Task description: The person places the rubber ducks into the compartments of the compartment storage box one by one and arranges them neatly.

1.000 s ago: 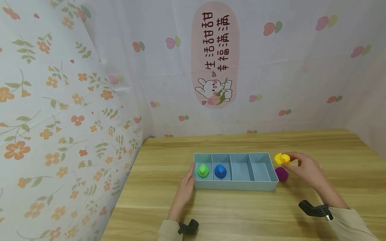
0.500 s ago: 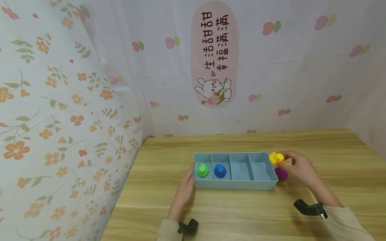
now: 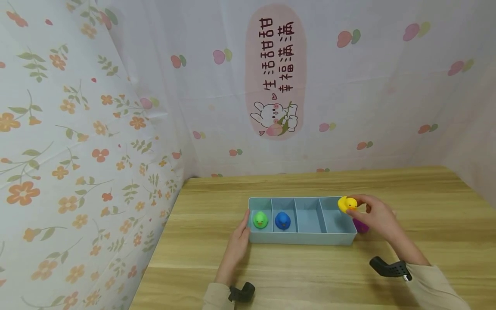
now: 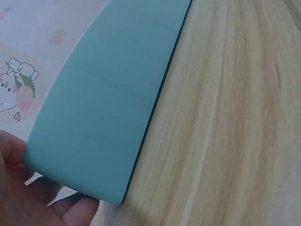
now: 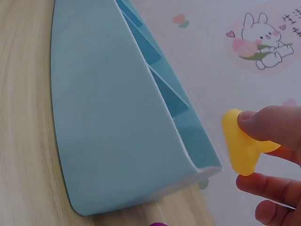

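A long pale-blue box [image 3: 302, 238] with several compartments lies on the table. My left hand [image 3: 237, 243] rests along its left end, fingertips touching the end wall in the left wrist view. My right hand [image 3: 376, 213] pinches a yellow rubber duck [image 3: 346, 203] between thumb and fingers, above the far right compartment in the head view. From the right wrist, the duck [image 5: 240, 146] appears past the box's end, apart from its rim. A green duck [image 3: 260, 219] sits in the leftmost compartment, a blue duck [image 3: 283, 221] beside it in the second. Nothing lies in the third.
A purple toy [image 3: 361, 226] stands on the wooden table [image 3: 310, 275] against the box's right end, partly hidden by my right hand. Behind the table hangs a printed cloth [image 3: 333, 86]. Flowered cloth [image 3: 77, 163] closes off the left side. Each wrist wears a black device.
My right hand has carried the yellow duck left, from beyond the box's right end to above the rightmost compartment. My left hand and the box have stayed put.
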### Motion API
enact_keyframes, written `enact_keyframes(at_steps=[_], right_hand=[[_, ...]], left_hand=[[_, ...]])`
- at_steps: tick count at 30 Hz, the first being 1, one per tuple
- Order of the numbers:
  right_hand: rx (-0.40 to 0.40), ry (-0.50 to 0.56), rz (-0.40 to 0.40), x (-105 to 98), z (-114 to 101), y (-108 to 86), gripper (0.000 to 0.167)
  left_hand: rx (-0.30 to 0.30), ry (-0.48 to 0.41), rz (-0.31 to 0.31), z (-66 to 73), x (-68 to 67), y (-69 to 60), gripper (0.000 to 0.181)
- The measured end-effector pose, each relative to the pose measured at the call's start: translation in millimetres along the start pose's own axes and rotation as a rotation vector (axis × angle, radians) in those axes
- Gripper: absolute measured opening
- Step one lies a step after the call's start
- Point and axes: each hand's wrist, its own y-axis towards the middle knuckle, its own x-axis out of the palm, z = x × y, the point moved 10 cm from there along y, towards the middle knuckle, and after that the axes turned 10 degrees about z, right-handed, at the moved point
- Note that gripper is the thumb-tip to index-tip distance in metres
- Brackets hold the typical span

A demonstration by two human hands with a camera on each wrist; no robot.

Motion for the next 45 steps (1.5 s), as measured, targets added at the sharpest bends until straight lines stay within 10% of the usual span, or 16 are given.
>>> enact_keyframes(at_steps=[45], right_hand=[[-0.093, 0.043, -0.050, 33, -37, 4.3, 0.039]], left_hand=[[0.001, 0.008, -0.003, -4.2, 0.2, 1.1, 0.052]])
